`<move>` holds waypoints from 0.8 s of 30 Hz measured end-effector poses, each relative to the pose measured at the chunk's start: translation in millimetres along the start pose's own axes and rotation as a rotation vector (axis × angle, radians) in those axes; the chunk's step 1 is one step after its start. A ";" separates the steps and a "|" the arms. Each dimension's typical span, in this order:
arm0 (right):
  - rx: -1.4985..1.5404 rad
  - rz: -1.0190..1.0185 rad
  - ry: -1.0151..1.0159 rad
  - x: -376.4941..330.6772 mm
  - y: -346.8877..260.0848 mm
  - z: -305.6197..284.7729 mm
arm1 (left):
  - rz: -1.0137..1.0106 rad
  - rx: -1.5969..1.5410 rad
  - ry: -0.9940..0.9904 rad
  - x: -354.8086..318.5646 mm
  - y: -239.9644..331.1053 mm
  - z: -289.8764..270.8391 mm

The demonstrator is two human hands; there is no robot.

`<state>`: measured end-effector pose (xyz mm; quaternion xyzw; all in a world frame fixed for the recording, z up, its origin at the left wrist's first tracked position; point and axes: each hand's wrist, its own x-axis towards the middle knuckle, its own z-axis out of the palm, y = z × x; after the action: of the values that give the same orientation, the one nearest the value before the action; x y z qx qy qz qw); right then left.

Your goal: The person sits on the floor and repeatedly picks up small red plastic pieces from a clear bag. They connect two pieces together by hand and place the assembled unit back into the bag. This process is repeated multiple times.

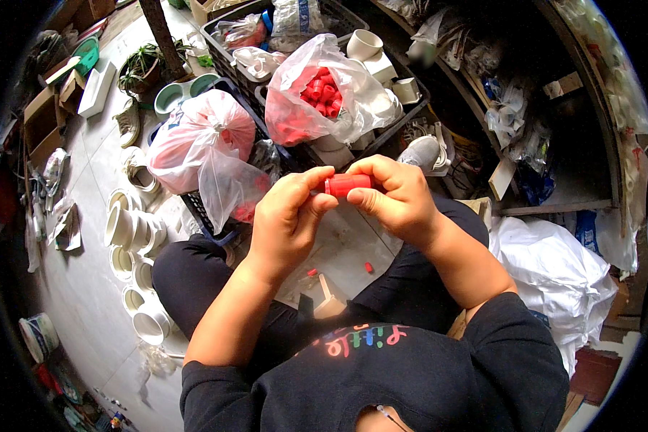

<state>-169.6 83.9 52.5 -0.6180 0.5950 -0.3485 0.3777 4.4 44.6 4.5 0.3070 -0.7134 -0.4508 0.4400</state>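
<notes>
A short red plastic cylinder (347,185) is held level between my two hands, above my crossed legs. My right hand (405,201) pinches its right part with thumb and fingertips. My left hand (284,219) closes thumb and forefinger at its left end, where a paler rim shows. Whether a smaller part sits inside that end is hidden by the fingers. Beyond my hands, an open clear plastic bag (299,75) full of similar red pieces rests on a dark crate (405,119). To its left lies a knotted bag (194,137) with red contents showing through.
White pipe fittings (151,322) stand in rows on the tiled floor at the left. Two small red bits (369,267) and a small pale block (330,297) lie between my legs. A big white sack (551,270) sits at my right, below shelving (554,207).
</notes>
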 end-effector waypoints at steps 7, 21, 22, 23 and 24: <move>0.533 0.528 -0.299 4.2 -2.9 -3.2 | 0.211 0.133 0.006 0.9 -2.7 -2.0; 0.292 0.226 -0.171 0.4 5.3 0.8 | 0.130 0.103 -0.023 0.6 -5.1 0.0; 0.470 0.403 -0.260 1.1 5.7 -1.0 | 0.160 0.112 -0.016 -0.6 -7.9 1.2; 0.545 0.496 -0.288 1.8 3.4 -2.3 | 0.191 0.120 -0.009 -1.1 -9.2 1.7; 0.620 0.591 -0.312 2.3 -0.3 -4.6 | 0.232 0.147 -0.006 0.6 -6.9 1.5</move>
<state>-173.4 81.3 54.9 -0.3246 0.5495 -0.2900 0.7132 3.1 41.9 -1.9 0.2527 -0.7763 -0.3445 0.4635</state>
